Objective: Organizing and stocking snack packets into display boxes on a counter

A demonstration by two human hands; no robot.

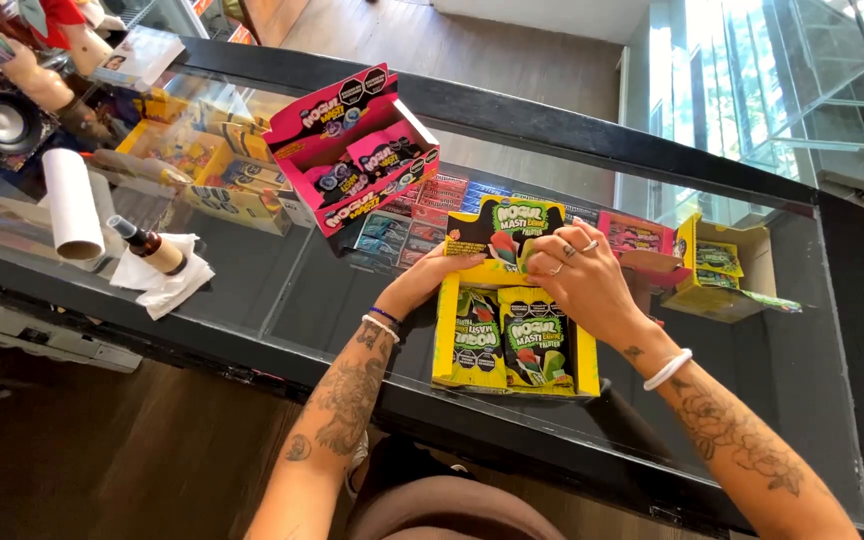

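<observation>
My left hand and right hand both clamp yellow candy display box, lid flap up. Pink box already open; packs still inside yellow one.

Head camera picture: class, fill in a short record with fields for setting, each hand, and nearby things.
Setting: glass counter over a display case
Left hand: partly hidden, holding the yellow candy box at its back edge
Right hand: fingers on the box's raised lid flap
Box state: open, packets showing inside
Nearby: open pink candy box, paper roll, small bottle on a tissue
</observation>
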